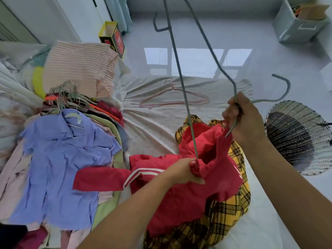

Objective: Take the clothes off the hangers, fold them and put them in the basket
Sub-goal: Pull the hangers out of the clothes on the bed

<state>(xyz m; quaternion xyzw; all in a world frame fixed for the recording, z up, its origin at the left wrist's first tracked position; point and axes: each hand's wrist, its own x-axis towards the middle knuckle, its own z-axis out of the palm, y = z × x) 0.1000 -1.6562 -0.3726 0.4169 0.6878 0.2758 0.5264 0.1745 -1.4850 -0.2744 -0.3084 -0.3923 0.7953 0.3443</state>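
A red jacket (206,178) with white sleeve stripes lies bunched over a yellow plaid garment (226,218) on the bed. My left hand (185,170) grips the red fabric at its collar. My right hand (246,121) holds a grey wire hanger (181,76) near its hook; the hanger tilts upward, one end still inside the jacket. A woven basket (298,139) lies tipped at the right edge of the bed. A blue shirt (61,162) on a hanger tops a pile of hung clothes at the left.
A pink empty hanger (172,97) lies on the white bedsheet (152,123) ahead. A folded pink striped garment (80,67) sits at the far left. On the floor stand a yellow-black box (113,38) and a grey storage bin (298,24).
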